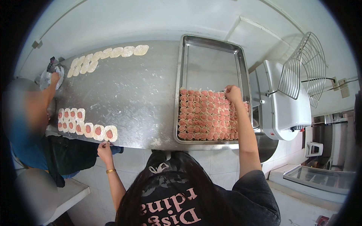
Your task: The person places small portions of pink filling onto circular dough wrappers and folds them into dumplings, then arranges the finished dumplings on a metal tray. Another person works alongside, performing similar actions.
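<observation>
My left hand [105, 148] pinches the near edge of a round dough wrapper [115, 130] with a pink filling on it, the rightmost of several filled wrappers by the table's near edge. My right hand [233, 93] reaches over the steel tray [246, 62] at the far row of open-topped dumplings [203, 116]. Its fingers are closed on a small pale dumpling [226, 89], mostly hidden by the fingertips. Tight rows of these dumplings, pink filling showing, fill the tray's near half.
Bare wrappers [113, 52] lie in rows along the far side of the floured steel table [147, 94]. At the left, another person's hand [55, 77] is at a plastic bag [47, 80]. A white machine [284, 98] and a wire guard [301, 67] stand right of the tray.
</observation>
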`<action>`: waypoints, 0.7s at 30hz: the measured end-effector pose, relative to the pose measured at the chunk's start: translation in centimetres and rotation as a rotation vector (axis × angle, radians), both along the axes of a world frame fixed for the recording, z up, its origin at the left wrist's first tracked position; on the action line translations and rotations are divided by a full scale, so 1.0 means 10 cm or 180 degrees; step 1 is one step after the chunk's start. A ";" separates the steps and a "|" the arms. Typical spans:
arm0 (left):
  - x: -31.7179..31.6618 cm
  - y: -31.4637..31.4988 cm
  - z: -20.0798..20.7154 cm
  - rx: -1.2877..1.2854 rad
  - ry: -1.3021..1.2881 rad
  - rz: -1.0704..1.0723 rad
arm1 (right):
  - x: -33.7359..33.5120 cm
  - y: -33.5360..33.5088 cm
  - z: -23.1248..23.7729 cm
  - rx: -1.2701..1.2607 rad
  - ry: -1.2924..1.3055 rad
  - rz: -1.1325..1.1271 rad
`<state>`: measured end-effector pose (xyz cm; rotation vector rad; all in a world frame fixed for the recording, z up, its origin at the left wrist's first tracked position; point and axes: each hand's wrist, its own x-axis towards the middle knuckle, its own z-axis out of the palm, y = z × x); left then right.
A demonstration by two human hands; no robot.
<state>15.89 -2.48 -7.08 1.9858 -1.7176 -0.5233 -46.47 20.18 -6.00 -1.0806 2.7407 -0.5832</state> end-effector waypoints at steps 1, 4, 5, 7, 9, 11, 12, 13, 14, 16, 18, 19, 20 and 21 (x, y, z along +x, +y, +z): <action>-0.01 0.00 0.01 0.0001 -0.0048 0.0029 | 0.02 0.03 0.01 0.0047 -0.0014 0.0047; -0.05 0.02 0.03 0.0014 -0.0102 0.0149 | 0.05 0.10 0.08 -0.0043 0.0026 0.0367; -0.06 0.02 0.04 0.0037 -0.0115 0.0149 | 0.06 0.11 0.10 -0.0071 0.0010 0.0447; -0.07 0.01 0.05 0.0022 -0.0044 0.0139 | 0.07 0.12 0.14 -0.0116 -0.0030 0.0595; -0.07 0.01 0.05 0.0062 -0.0035 0.0125 | 0.06 0.14 0.20 -0.0051 -0.0047 0.0782; -0.07 0.00 0.05 0.0061 -0.0033 0.0111 | 0.06 0.14 0.25 -0.0013 -0.0116 0.0925; -0.07 0.00 0.04 0.0045 -0.0052 0.0103 | 0.05 0.14 0.29 -0.0012 -0.0174 0.0978; -0.07 0.00 0.03 0.0026 -0.0071 0.0094 | 0.05 0.14 0.32 0.0028 -0.0246 0.0991; -0.07 -0.01 0.02 0.0019 -0.0085 0.0094 | 0.06 0.15 0.35 0.0051 -0.0236 0.1046; -0.07 -0.01 0.00 0.0002 -0.0112 0.0084 | 0.08 0.18 0.41 0.0172 -0.0246 0.1104; -0.05 0.03 -0.03 0.0026 -0.0021 0.0087 | 0.08 0.21 0.44 0.0247 -0.0308 0.1003; -0.04 0.03 -0.04 -0.0054 0.0056 0.0012 | 0.08 0.23 0.44 0.0187 -0.0309 0.0990; -0.04 0.03 -0.05 -0.0059 -0.0058 -0.0030 | 0.08 0.22 0.42 0.0356 -0.0295 0.1002; -0.03 0.04 -0.04 -0.0181 -0.0141 -0.0160 | 0.07 0.20 0.40 0.0424 -0.0240 0.1023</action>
